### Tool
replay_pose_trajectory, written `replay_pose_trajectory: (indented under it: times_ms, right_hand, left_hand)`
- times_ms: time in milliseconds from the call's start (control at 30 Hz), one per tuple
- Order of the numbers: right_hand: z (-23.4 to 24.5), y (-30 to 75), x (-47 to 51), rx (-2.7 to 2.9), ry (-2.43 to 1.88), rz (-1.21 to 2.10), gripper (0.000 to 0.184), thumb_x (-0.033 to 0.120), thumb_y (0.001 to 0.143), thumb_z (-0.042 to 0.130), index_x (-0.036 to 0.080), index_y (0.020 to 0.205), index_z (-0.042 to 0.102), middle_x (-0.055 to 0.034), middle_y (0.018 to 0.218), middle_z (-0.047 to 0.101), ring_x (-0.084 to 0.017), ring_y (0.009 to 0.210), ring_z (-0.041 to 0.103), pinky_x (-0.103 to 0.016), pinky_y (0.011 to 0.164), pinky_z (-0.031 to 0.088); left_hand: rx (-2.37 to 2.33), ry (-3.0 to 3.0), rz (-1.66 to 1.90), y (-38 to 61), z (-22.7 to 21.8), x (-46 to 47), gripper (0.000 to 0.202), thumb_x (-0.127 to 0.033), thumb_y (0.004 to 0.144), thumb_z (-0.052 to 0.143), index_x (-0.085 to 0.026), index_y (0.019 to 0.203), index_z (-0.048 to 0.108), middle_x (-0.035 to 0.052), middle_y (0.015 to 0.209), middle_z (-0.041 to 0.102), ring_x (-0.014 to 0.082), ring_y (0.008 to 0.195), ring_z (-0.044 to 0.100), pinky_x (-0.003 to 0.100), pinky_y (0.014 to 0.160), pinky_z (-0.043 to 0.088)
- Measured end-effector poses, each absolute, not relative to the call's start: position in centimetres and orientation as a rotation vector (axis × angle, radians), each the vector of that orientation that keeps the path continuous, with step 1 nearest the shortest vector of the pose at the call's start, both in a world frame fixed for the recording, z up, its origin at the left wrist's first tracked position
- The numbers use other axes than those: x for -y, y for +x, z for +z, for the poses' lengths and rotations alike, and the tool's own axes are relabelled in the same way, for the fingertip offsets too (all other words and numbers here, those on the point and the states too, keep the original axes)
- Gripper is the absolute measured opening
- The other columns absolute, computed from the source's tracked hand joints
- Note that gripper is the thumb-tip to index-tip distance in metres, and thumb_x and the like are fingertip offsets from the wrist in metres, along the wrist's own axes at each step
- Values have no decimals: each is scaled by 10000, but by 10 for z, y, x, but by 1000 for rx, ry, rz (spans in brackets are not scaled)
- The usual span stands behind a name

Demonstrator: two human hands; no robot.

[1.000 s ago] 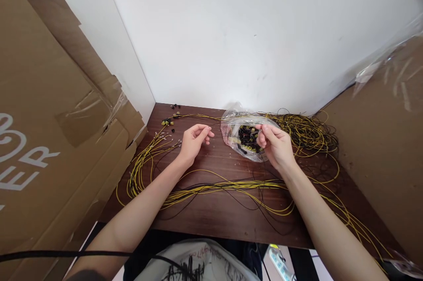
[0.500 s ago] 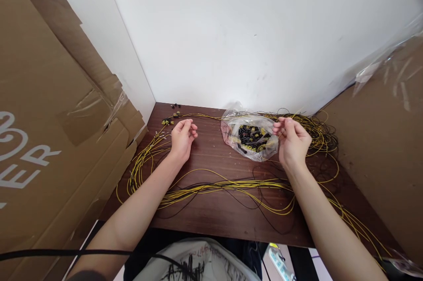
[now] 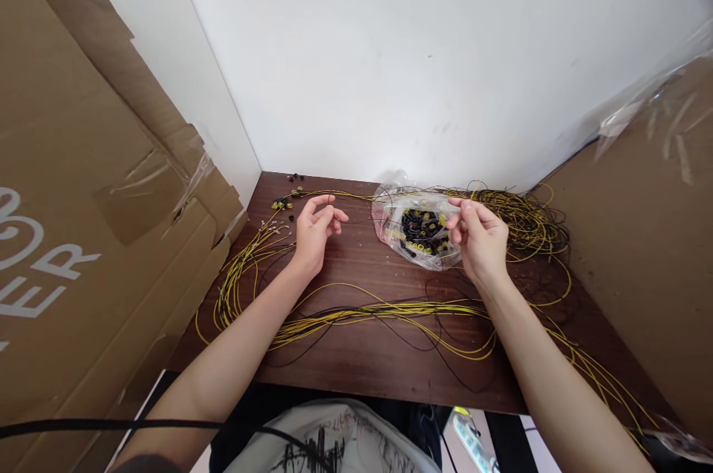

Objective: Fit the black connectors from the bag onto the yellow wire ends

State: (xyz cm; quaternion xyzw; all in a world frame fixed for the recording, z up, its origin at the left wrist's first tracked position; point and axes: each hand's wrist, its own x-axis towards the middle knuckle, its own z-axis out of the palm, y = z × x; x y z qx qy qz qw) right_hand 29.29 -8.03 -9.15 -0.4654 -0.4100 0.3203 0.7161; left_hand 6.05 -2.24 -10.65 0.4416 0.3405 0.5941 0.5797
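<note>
My left hand (image 3: pixel 313 230) hovers over the dark wooden table (image 3: pixel 362 361), fingers curled in a pinch on a thin black wire (image 3: pixel 361 221). The wire runs right, across a clear plastic bag (image 3: pixel 415 254) of small black and yellow connectors. My right hand (image 3: pixel 479 239) is raised at the bag's right edge, thumb and fingers pinched on the same wire. Below both hands a long bundle of yellow and black wires (image 3: pixel 379 312) lies across the table.
A tangled heap of yellow and black wires (image 3: pixel 521 219) sits at the back right. Loose connectors (image 3: pixel 284 203) lie at the back left by a coil of yellow wires (image 3: pixel 237 280). Cardboard (image 3: pixel 83 183) leans on the left, a plastic-wrapped box (image 3: pixel 651 235) stands on the right, and a white wall is behind.
Both hands first drew apart, then came slightly back toward each other. The right hand moved from above the bag out to its right edge.
</note>
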Motion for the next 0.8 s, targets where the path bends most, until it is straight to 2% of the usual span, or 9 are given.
replay_pose_trajectory:
  times_ms: [167,333,467,667,800]
  right_hand:
    - [-85,301,79,813,-920,898,252,392,722,681,182,860,666,13,631,583,-68,482,471,-188,400,359]
    - [-80,338,78,585,-541,1049,73,305,776,632,240,754,655,51,560,506,-55,480,435,-170,414,374]
    - [-81,361,83,401,-393,1016,110,247,812,574,217,740,652,59,521,476,-45,434,411,-168,390,373]
    - [-81,371,83,303,-450,944,128,265,816,552,213,738,639,57,568,520,-43,488,479,-164,447,423]
    - [-82,357,78,530,-745,814,139,317,788,607,194,753,661,26,667,574,-59,582,539,-183,522,455]
  left_hand:
    - [-723,1049,1401,60,-104,23,204,-201,775,560,-170,941,445,27,730,649,80,567,531,222,588,458]
    - [-721,903,1514,49,-99,12,131,-163,812,516,-187,889,412,17,733,651,86,603,575,259,666,508]
    - [-775,753,1644,38,-93,3,94,-110,855,431,-196,863,394,19,747,667,88,651,622,290,769,527]
    - [-794,534,1828,25,-92,-7,194,-14,862,305,-196,803,338,45,769,690,111,747,667,346,874,511]
    - [-763,567,1816,21,-91,-8,185,-12,852,340,-189,805,369,54,800,693,109,769,667,333,870,512]
